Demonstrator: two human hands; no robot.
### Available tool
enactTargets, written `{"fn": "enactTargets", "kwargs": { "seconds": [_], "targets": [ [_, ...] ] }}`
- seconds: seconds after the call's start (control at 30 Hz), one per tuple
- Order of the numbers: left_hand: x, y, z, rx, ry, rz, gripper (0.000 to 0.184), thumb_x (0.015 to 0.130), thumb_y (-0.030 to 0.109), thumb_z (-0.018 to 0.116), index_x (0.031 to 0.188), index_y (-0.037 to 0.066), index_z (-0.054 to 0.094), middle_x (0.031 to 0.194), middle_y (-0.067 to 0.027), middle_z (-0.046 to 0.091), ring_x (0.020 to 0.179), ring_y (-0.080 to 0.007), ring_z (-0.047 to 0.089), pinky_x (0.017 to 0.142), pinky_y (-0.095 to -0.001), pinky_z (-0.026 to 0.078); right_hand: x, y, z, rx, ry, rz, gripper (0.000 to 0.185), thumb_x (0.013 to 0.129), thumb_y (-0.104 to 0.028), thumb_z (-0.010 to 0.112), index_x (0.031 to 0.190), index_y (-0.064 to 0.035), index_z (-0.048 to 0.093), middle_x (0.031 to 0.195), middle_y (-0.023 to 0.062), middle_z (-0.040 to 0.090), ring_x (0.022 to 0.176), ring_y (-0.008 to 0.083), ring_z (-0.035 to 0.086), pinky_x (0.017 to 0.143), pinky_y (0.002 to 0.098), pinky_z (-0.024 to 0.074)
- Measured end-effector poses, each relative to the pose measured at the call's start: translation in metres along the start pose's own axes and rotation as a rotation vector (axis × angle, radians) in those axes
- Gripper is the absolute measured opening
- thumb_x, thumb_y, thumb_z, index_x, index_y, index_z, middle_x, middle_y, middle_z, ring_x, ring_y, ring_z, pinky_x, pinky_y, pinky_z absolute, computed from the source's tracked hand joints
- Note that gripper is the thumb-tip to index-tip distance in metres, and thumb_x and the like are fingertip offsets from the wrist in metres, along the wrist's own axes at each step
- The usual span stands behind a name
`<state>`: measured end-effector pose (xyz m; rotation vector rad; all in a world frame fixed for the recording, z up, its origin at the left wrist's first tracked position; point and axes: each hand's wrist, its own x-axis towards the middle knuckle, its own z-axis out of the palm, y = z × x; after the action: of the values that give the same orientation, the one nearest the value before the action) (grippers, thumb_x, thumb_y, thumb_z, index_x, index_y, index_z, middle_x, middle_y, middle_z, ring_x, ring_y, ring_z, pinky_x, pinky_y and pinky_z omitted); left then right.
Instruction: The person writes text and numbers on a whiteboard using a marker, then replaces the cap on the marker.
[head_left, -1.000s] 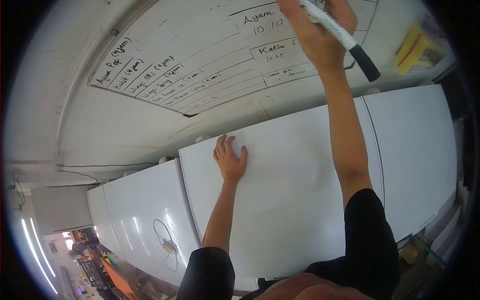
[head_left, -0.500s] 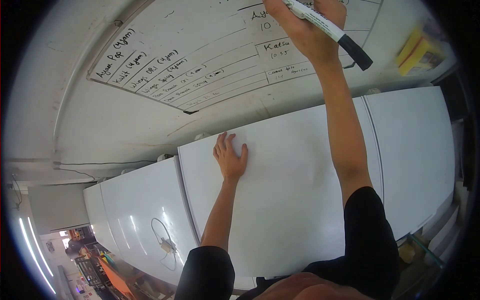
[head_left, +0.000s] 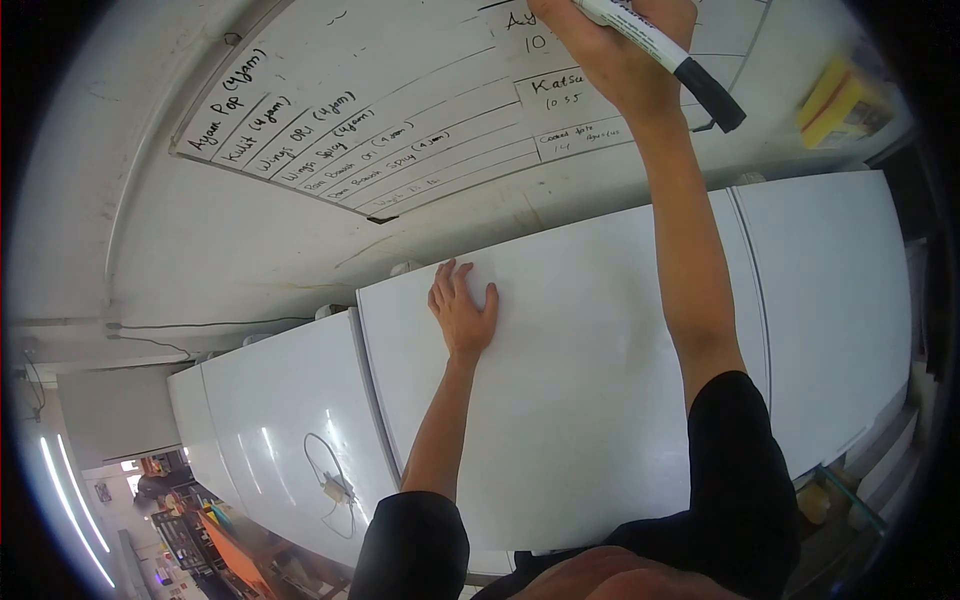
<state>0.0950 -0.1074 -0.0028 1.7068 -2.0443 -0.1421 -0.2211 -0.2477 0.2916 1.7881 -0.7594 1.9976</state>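
At the top of the head view, my right hand is closed around a white whiteboard marker with a black end. It is up against the wall-mounted whiteboard, which is ruled into rows and filled with black handwriting. The marker's writing tip lies beyond the upper edge of the picture. My left hand rests with fingers spread on the white lid of what looks like a chest freezer, near its back edge.
More white lids adjoin on both sides. A looped cable with a plug lies on the left one. A yellow object is on the wall at right. Orange and dark furniture stands in the room at lower left.
The view has shifted very slightly. My right hand still grips the marker at the board with hardly any movement, and my left hand stays in place on the lid.
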Motion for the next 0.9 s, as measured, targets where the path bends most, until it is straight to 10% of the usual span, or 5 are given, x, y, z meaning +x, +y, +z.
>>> {"fn": "enactTargets", "kwargs": {
  "seconds": [0.7,0.9],
  "targets": [
    [0.002,0.000,0.001,0.009,-0.004,-0.012,0.052,0.092,0.030,0.073,0.138,0.011,0.059,0.153,-0.0150,0.047,0.150,-0.0364,0.038,0.122,-0.0559,0.025,-0.006,0.013,-0.005,0.172,0.063,0.038,0.011,0.095,-0.007,0.076,0.101,-0.0020,0.068,0.089,0.0082,0.072,0.072,0.0121,0.070,0.063,0.0270,0.0562],
    [-0.002,-0.003,0.002,0.007,0.033,0.013,0.052,0.093,0.031,0.073,0.138,0.010,0.059,0.152,-0.0173,0.050,0.148,-0.0371,0.041,0.121,-0.0556,0.027,-0.062,-0.067,-0.063,0.283,0.118,0.674,0.017,0.090,-0.008,0.083,0.104,-0.0064,0.074,0.090,0.0059,0.078,0.081,0.0162,0.073,0.074,0.0268,0.0563]
  ]
}}
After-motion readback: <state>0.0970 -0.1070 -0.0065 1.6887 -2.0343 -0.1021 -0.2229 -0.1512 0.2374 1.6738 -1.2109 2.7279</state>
